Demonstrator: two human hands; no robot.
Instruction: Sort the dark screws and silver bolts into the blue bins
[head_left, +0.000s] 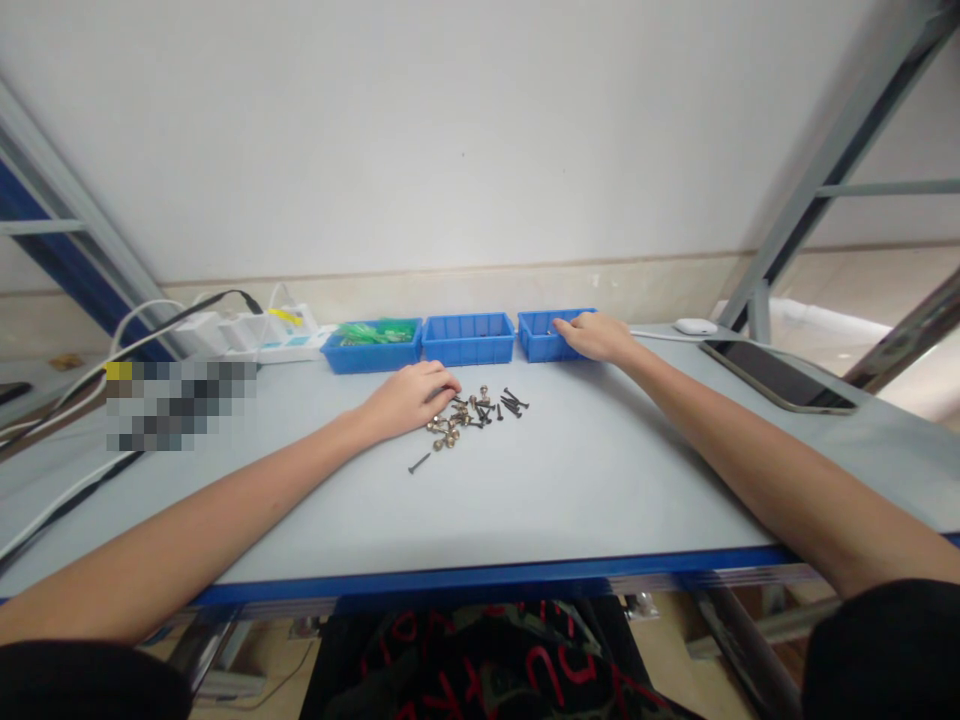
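Left bin (371, 358) has green packets (386, 331) in it. Our left hand (415, 397) is curled, fingers bunched; can't tell if they've got anything. Beside it, brass-coloured screws (450, 438) and dark screws (512, 403) lie loose on the table (570, 480), so we'd guess plenty's left out. Middle bin (469, 350) shows a tiny dark bit. Our right hand (592, 335) dips into the right bin (540, 348); can't tell whether its fingers are clamped.

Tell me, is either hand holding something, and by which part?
Can't tell: left hand at the screws, right hand at the rightmost blue bin, neither grip showing clearly.
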